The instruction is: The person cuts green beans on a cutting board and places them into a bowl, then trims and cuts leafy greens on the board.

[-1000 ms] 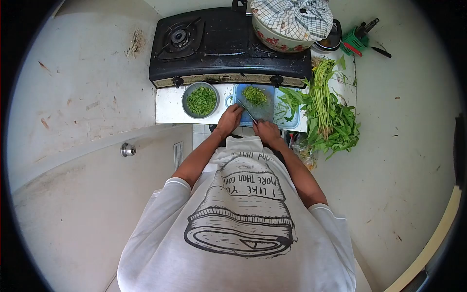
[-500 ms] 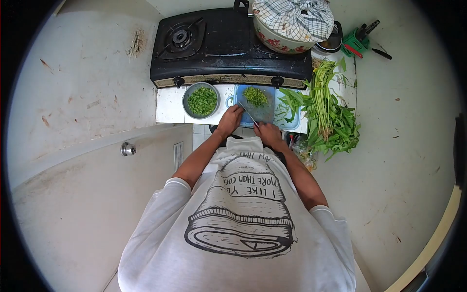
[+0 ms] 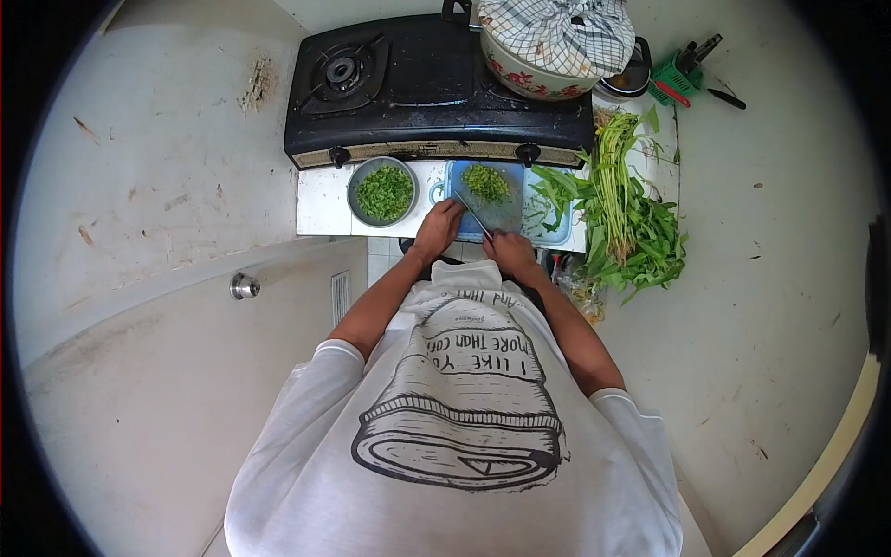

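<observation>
A blue cutting board (image 3: 506, 215) lies on the white counter in front of the stove, with a small heap of chopped greens (image 3: 486, 181) at its far end. My right hand (image 3: 510, 251) grips a knife (image 3: 473, 214) whose blade slants across the board toward the far left. Resting on the board's near left corner is my left hand (image 3: 438, 228), fingers curled beside the blade, holding nothing that I can make out. Left of the board stands a round metal bowl (image 3: 356, 176) filled with chopped greens.
A black gas stove (image 3: 408, 84) sits behind the counter, carrying a floral pot (image 3: 534, 82) covered by a checked cloth. A large bundle of leafy green stalks (image 3: 627, 209) lies to the right of the board. A green basket (image 3: 675, 82) stands at the far right.
</observation>
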